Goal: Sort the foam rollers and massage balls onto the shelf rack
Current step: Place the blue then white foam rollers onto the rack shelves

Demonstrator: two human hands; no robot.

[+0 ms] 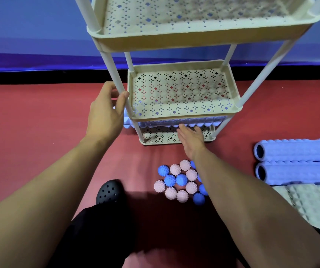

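Observation:
A cream three-tier shelf rack (184,115) stands on the red floor. My left hand (105,111) grips its front left post. A pale blue foam roller (199,122) lies on the bottom tier, one end sticking out to the left. My right hand (191,138) reaches into that tier with straight fingers touching the roller. Several spiky pink and blue massage balls (181,180) cluster on the floor under my right forearm. Two more pale blue foam rollers (298,161) lie at the right. A pale green textured roller (314,206) lies just in front of them.
The middle tier (182,74) and top tier (194,33) of the rack hold nothing. A black clog and dark trouser leg (109,192) are at the lower middle. A blue wall with a black base strip (39,78) runs behind the rack.

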